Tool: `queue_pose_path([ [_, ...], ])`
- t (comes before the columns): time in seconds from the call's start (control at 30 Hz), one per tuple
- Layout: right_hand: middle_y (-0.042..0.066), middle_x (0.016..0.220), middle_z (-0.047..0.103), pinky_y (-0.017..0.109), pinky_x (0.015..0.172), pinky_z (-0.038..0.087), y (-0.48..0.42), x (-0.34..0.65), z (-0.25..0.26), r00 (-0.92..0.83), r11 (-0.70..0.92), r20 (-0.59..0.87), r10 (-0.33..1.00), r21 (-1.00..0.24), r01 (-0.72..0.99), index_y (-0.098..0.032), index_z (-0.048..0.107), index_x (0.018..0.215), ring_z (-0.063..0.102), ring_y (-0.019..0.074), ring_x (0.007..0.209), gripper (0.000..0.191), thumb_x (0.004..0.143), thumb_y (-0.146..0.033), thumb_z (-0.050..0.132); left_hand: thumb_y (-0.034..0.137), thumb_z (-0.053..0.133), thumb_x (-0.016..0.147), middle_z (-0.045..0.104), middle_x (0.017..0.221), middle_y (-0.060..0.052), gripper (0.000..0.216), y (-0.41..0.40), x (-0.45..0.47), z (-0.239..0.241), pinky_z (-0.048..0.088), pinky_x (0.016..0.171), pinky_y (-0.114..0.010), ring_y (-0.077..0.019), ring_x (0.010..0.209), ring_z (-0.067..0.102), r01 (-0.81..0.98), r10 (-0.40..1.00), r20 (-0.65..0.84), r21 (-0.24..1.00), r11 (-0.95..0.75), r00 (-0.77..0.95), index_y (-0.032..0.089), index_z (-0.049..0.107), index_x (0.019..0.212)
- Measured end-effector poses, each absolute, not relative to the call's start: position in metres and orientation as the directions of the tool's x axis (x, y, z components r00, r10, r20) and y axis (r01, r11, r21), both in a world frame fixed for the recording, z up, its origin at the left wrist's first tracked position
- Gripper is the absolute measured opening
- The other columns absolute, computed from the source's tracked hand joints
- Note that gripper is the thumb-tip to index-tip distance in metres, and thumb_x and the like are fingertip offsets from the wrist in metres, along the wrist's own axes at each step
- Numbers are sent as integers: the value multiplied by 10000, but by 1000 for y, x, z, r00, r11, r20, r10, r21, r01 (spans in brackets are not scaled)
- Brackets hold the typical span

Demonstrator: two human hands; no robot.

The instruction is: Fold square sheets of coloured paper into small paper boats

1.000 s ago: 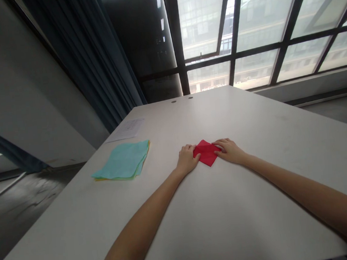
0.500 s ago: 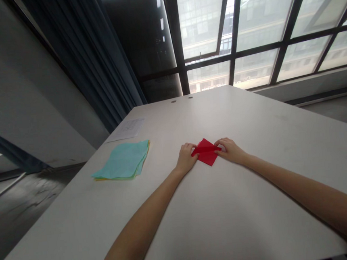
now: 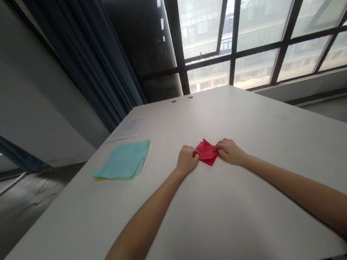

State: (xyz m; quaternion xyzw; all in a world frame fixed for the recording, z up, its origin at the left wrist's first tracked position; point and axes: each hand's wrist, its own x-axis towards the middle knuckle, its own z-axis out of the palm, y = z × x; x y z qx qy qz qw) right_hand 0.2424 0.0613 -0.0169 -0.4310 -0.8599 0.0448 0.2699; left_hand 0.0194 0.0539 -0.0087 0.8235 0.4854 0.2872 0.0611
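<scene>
A small folded red paper (image 3: pixel 206 153) lies on the white table (image 3: pixel 228 206), partly raised in the middle with a point sticking up. My left hand (image 3: pixel 186 158) pinches its left corner with curled fingers. My right hand (image 3: pixel 230 151) pinches its right corner, fingers closed too. Both forearms stretch out from the near edge of the table toward the paper.
A stack of coloured paper sheets (image 3: pixel 124 161), light blue on top, lies to the left. A white printed sheet (image 3: pixel 127 128) sits beyond it near the table's left edge. Dark curtains and large windows stand behind the table's far edge.
The hands have moved closer together, pushing the red paper's sides inward. The flat square has buckled, and a point now stands up in its middle.
</scene>
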Motion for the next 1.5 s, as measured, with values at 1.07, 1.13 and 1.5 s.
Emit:
queue_pose_path([
  [1.07, 71, 899, 606, 356, 813, 342, 54, 241, -13, -548, 657, 388, 741, -249, 712, -233, 639, 984, 521, 198, 858, 345, 771, -474, 512, 604, 437, 739, 592, 850, -135, 509, 27, 41, 7, 303, 813, -430, -274, 854, 529, 906, 868, 315, 55, -420, 384, 144, 650, 785],
  [1.13, 76, 898, 605, 351, 798, 348, 54, 240, -13, -547, 652, 377, 747, -254, 714, -225, 638, 986, 522, 199, 855, 358, 772, -480, 507, 569, 415, 773, 595, 868, -121, 479, 29, 39, 7, 305, 821, -411, -252, 862, 527, 928, 889, 296, 24, -372, 349, 149, 638, 827],
  [1.5, 74, 984, 598, 367, 810, 345, 52, 239, -14, -600, 694, 358, 715, -261, 671, -252, 616, 1048, 511, 205, 903, 311, 816, -399, 471, 601, 504, 700, 552, 1027, -90, 536, 51, 23, -9, 373, 812, -352, -243, 976, 461, 931, 912, 317, 166, -324, 261, 189, 580, 1035],
])
